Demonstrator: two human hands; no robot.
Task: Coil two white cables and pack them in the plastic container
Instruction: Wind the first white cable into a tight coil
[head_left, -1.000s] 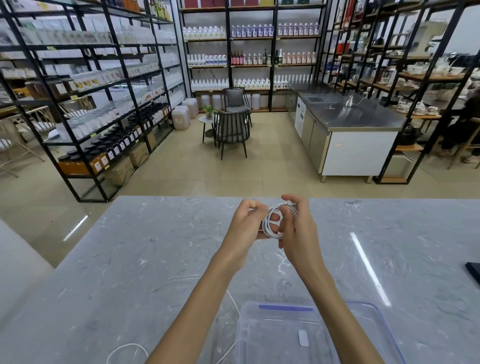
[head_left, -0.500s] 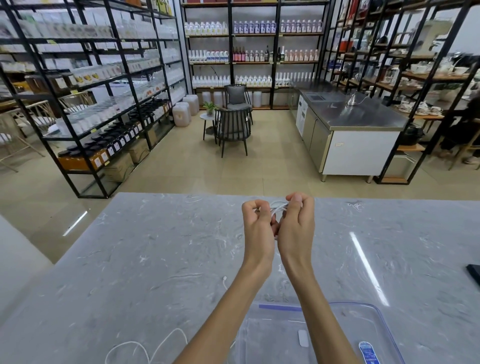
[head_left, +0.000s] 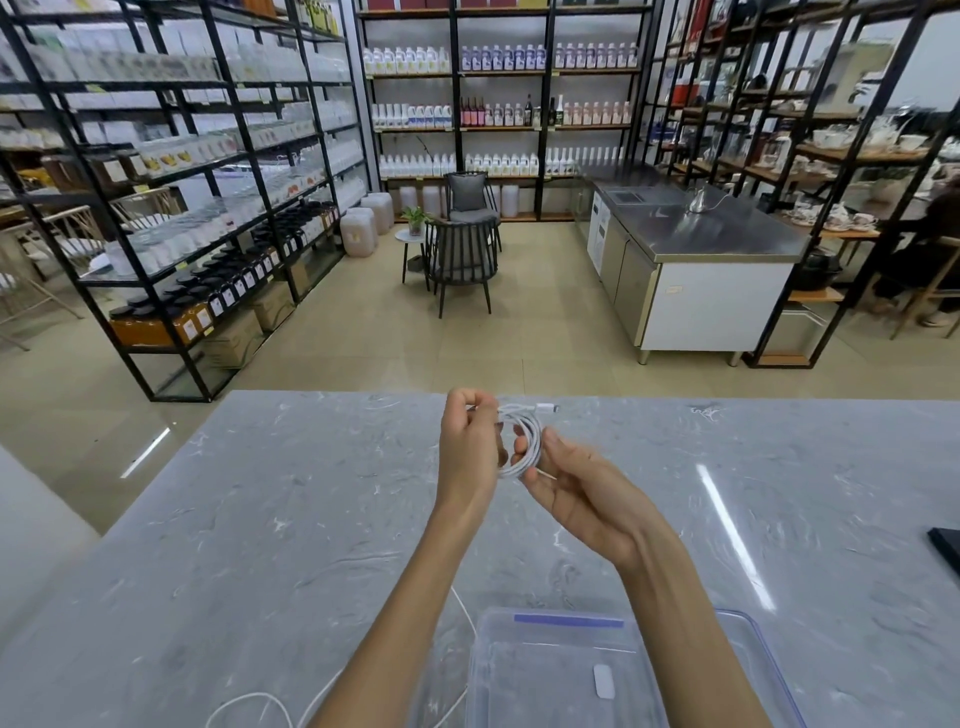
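On the table (head_left: 260, 519) the container (head_left: 535, 675) sits open at the near edge, just in front of the person, and it holds no cable, only a small white piece (head_left: 603, 681) on its floor. Above and beyond it the hands have just drawn apart. Half a second ago they were pressed knuckle to knuckle with the cable almost hidden between them. Now the left hand (head_left: 467, 457) stays high while the right hand (head_left: 582, 488) has dropped lower and out to the right, turning its palm up. That opens a gap, and the coil (head_left: 534, 439) shows in it as a tidy ring of several turns held clear of the table. The left fingers are curled and pinch the top of the ring. The right thumb lies against the ring's outer side and the fingers seem to curl round its lower arc, though blur makes the exact hold hard to read. The connector (head_left: 548, 407) juts out to the right from the top of the ring, and a short tail pokes from the bottom, so the winding of this first cable looks all but done — tucking the ends and lowering it into the container is probably next. The loose cable (head_left: 249, 699) lies uncoiled on the table at the lower left, trailing under the left forearm toward the container, so roughly half the job remains.
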